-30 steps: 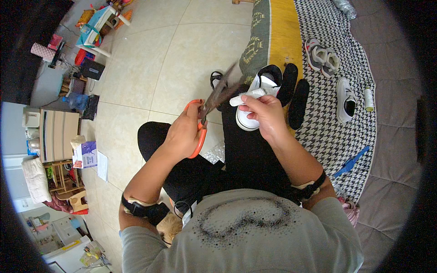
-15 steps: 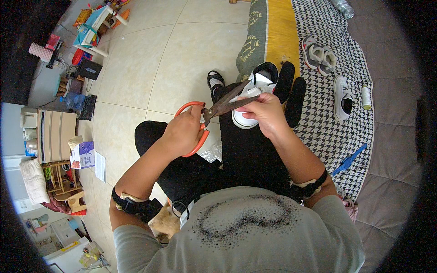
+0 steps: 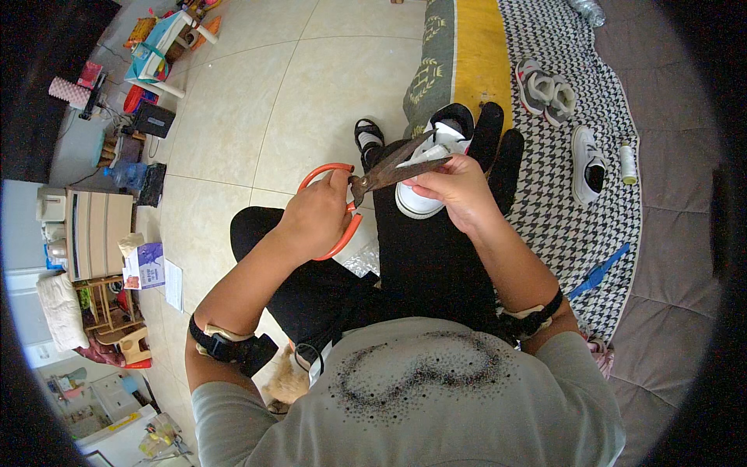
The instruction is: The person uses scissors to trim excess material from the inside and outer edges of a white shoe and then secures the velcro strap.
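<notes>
My left hand is wrapped round the orange handles of large dark-bladed scissors, whose blades stand apart and point right. At the lower blade's tip, my right hand is closed in a pinch; what lies between its fingers is mostly hidden. A small white piece shows between the blades, just above the pinch. Behind the blades is a white shoe with a black lining, its toe toward me over my dark trousers. Whether the white piece belongs to the shoe cannot be made out.
Right of the shoe lie two long black pieces. A checked cloth carries grey shoes, another white shoe, a white thread spool and a blue strap. A box stands on the tiles at left.
The scissors and both hands have shifted slightly away from me, the blade tips a little to the right. My grip on the handles is kept, and the blades remain apart.
</notes>
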Available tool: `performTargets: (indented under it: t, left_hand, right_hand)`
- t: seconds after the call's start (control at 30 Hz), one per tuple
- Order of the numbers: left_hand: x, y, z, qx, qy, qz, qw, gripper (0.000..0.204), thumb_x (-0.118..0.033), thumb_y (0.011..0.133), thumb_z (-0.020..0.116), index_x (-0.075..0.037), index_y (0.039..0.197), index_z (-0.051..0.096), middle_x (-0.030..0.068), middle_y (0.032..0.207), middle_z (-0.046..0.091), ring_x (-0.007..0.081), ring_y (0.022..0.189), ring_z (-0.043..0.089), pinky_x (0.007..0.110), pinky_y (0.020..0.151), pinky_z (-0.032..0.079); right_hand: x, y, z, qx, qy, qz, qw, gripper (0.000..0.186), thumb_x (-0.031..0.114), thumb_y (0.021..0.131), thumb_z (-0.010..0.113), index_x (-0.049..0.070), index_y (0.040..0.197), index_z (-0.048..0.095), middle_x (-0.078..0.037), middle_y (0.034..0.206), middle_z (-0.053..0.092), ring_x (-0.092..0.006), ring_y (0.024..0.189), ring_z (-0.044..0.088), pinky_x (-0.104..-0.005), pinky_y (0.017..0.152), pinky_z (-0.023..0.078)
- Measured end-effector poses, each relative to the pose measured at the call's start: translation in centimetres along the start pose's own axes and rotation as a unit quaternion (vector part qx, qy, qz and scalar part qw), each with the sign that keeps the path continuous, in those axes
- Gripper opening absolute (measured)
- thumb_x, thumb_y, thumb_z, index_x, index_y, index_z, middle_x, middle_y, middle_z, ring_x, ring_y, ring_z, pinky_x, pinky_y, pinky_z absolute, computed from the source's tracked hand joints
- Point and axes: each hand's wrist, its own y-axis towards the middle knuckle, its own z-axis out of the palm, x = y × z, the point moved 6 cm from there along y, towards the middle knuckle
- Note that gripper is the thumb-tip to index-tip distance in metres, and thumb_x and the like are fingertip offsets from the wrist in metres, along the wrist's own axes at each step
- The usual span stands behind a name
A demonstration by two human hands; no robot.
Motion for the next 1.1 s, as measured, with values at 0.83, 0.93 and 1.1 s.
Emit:
performTargets:
  t: [0.83,0.93,1.1]
  left_hand:
    - [0.23,0.5,0.64,0.029,0.043,-0.033,0.998,0.053,-0.008,0.072,0.059,0.006,0.117,0.035,0.0227,0.085,0.058,0.0364,0.074,0.06,0.042,0.061,0.049]
    - [0.16,0.52,0.66,0.039,0.043,-0.031,0.998,0.052,-0.008,0.072,0.059,0.006,0.117,0.036,0.0219,0.084,0.058,0.036,0.071,0.06,0.042,0.059,0.049]
    - [0.11,0.54,0.8,0.035,0.055,-0.033,0.997,0.05,-0.008,0.072,0.059,0.006,0.115,0.037,0.0208,0.081,0.058,0.0349,0.069,0.061,0.041,0.057,0.049]
  right_hand:
    - [-0.19,0.17,-0.45,-0.01,-0.017,-0.006,1.0,0.015,0.002,0.075,0.062,-0.003,0.09,0.062,-0.01,0.084,0.065,-0.0147,0.075,0.064,-0.0211,0.066,0.053]
    - [-0.35,0.27,-0.67,-0.009,-0.016,-0.004,1.0,0.015,0.002,0.075,0.062,-0.003,0.089,0.062,-0.01,0.083,0.065,-0.0148,0.075,0.064,-0.021,0.066,0.053]
    - [-0.33,0.29,-0.76,-0.012,-0.019,-0.007,1.0,0.015,0.002,0.075,0.062,-0.003,0.089,0.062,-0.01,0.083,0.065,-0.0148,0.074,0.064,-0.0209,0.065,0.053]
